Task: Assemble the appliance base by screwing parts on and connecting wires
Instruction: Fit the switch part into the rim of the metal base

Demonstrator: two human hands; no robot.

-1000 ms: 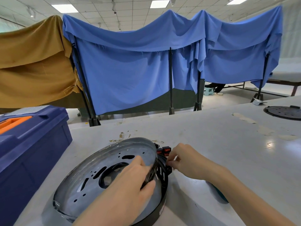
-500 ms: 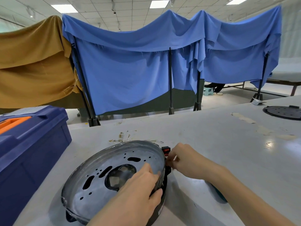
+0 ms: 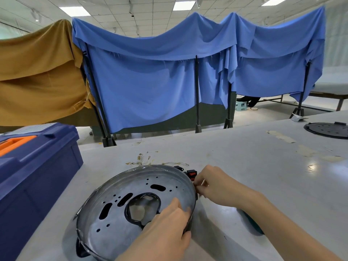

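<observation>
A round grey metal plate (image 3: 120, 210) with several slots and a large centre hole sits on top of a black plastic base ring, tilted up at its near right. My left hand (image 3: 165, 232) grips the plate's near right rim, fingers over the edge. My right hand (image 3: 216, 185) pinches something small at the plate's far right rim, beside a black connector block with a red insert (image 3: 191, 174). What the fingers hold is hidden. Thin loose wires (image 3: 145, 161) lie on the table just behind the plate.
A dark blue toolbox with an orange handle (image 3: 33, 166) stands at the left. Another black round base (image 3: 327, 129) lies at the far right of the grey table (image 3: 263, 166). A teal object (image 3: 252, 223) peeks out under my right forearm. Blue and ochre cloths hang behind.
The metal plate has slid right and dropped lower over the black ring, hiding most of it. My left hand moved with its rim; my right hand stayed at the connector.
</observation>
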